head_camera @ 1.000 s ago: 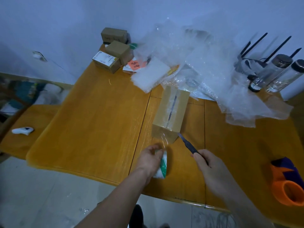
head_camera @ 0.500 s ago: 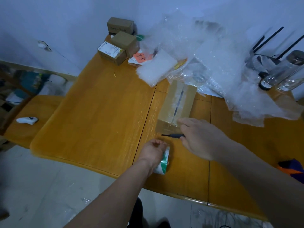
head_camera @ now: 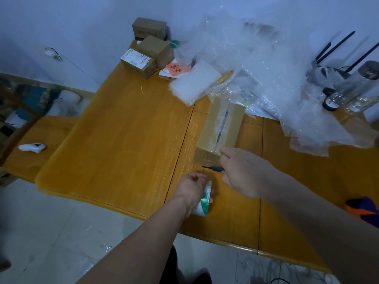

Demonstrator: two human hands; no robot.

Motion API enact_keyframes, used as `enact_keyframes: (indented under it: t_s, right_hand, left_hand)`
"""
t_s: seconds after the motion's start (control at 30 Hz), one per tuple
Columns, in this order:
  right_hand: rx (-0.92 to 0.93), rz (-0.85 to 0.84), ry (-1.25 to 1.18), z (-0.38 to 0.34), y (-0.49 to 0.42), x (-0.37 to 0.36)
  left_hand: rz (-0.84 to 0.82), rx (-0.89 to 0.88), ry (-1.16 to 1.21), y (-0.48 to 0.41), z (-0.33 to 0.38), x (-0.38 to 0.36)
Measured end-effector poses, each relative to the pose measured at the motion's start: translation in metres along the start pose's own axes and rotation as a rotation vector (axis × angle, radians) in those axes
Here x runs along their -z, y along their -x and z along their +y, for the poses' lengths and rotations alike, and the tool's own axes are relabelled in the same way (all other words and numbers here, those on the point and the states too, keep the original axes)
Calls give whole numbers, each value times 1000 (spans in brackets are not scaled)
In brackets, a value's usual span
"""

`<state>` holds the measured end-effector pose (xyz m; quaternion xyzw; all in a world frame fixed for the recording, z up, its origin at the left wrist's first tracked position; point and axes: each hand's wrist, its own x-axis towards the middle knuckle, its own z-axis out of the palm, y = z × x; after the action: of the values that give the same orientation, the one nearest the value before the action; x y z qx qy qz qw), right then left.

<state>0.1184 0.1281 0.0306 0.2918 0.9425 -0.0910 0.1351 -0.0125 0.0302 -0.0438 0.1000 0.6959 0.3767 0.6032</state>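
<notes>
A brown cardboard box (head_camera: 220,128) lies on the wooden table (head_camera: 123,140), with clear tape along its top seam and down its near end. My left hand (head_camera: 192,186) grips a roll of clear tape with a green and white core (head_camera: 203,202) just in front of the box. My right hand (head_camera: 244,171) holds a dark, thin knife (head_camera: 211,168), whose tip points left across the gap between box and roll. The index finger of that hand lies on the box's near top edge.
Crumpled bubble wrap (head_camera: 266,78) covers the table's far right. Small cardboard boxes (head_camera: 147,52) are stacked by the wall, next to an orange note (head_camera: 174,69). Glass bottles (head_camera: 352,91) stand at the right. An orange and purple tape dispenser (head_camera: 363,209) sits at the right edge. A white device (head_camera: 31,148) lies on a side surface at the left.
My right hand swung the knife from pointing up at the box's corner to pointing left, in front of the box, and its index finger reached the box. The left hand stayed on the roll.
</notes>
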Motion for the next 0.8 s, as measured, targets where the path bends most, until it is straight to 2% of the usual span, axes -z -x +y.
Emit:
enact_keyframes:
  t_s: [0.13,0.47,0.8]
  right_hand:
    - [-7,40,-8,-5,0,-2]
    - [-14,-36,-25,-7,1,7]
    - [-72,-24,9,-16,-1,3]
  left_hand:
    - [10,-13,-33,1,0,1]
    - [23,12,-27,4,6,-1]
    - [38,-2,-44,2,5,-3]
